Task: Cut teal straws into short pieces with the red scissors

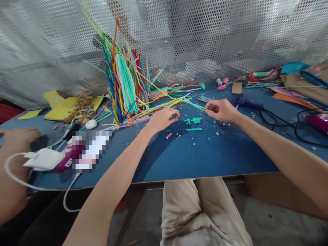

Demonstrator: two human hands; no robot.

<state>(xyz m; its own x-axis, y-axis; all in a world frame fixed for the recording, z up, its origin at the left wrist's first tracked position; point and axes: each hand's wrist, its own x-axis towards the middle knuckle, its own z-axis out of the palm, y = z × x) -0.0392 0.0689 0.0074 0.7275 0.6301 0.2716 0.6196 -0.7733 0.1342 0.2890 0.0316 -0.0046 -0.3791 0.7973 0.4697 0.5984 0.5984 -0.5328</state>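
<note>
My right hand is closed around small scissors. Their metal blades point up and left, and a bit of red handle shows at the fingers. To its left, my left hand is curled with thumb and fingertips together; a speck of teal shows there, too small to name. Between and just below the hands lie short teal pipe cleaner pieces in a small cluster. Nearer me is a single teal pipe cleaner piece, lying straight. Long teal pipe cleaners reach toward my right hand.
A tall bundle of coloured pipe cleaners stands at the back left. Pink fluffy pieces lie at the back. At right is a blue glue gun with its cable. A phone and another person's arm are at left.
</note>
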